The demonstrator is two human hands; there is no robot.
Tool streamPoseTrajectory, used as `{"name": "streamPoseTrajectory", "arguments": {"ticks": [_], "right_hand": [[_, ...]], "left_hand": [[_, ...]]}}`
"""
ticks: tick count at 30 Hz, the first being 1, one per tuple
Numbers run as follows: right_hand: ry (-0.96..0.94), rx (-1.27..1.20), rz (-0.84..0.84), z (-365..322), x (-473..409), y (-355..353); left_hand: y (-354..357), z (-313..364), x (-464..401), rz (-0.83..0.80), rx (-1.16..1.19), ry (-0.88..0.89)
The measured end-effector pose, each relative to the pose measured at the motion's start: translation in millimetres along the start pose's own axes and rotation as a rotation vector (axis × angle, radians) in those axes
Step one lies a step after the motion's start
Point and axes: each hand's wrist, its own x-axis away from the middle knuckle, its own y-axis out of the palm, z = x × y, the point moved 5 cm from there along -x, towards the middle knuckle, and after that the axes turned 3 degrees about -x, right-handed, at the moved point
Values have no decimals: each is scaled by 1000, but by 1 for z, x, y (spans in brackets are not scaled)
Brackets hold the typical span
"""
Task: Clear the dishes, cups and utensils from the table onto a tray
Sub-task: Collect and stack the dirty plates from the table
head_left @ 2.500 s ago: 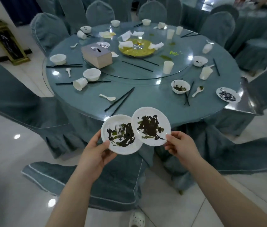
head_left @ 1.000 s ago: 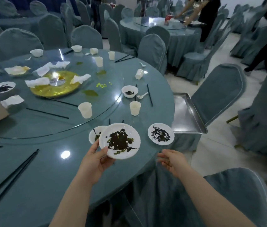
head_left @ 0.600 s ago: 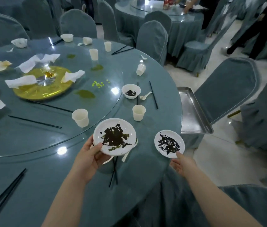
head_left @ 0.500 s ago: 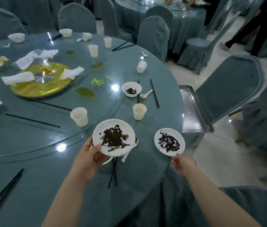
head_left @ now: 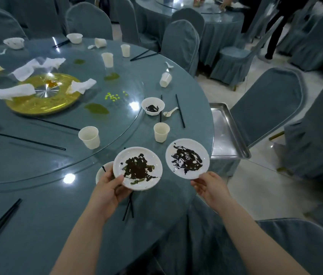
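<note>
Our left hand [head_left: 108, 192] grips a stained plate [head_left: 137, 168]; right hand [head_left: 209, 187] pinches another plate [head_left: 187, 158]; tray [head_left: 228, 132] at 2 o'clock off the worktop [head_left: 37, 195].

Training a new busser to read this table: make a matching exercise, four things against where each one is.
Things:
1. tray
2. tipped cup
3. spoon
4. gold plate

Places:
A. on the glass turntable
B. beside the bowl with dark scraps
C. on a chair seat at the table's right edge
D. on its side near the table's far edge

Pairs: 1-C, 2-D, 3-B, 4-A
</note>
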Motion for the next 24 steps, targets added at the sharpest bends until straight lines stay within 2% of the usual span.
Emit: {"name": "streamPoseTrajectory", "arguments": {"ticks": [3, 8, 13, 16, 20, 24], "right_hand": [[-32, 95, -75, -1, 30, 11], [-191, 285, -52, 18, 69, 6], [-269, 419, -131, 41, 100, -2], [-227, 468, -200, 61, 115, 3], [-118, 377, -352, 91, 132, 23], [-123, 455, -393, 114, 144, 47]], "left_hand": [[7, -13, 20, 16, 6, -11], [19, -39, 62, 9, 51, -32], [16, -60, 106, 12, 40, -9], [3, -72, 132, 47, 22, -3], [-27, -80, 163, 108, 42, 5], [-64, -84, 182, 172, 66, 4]]}}
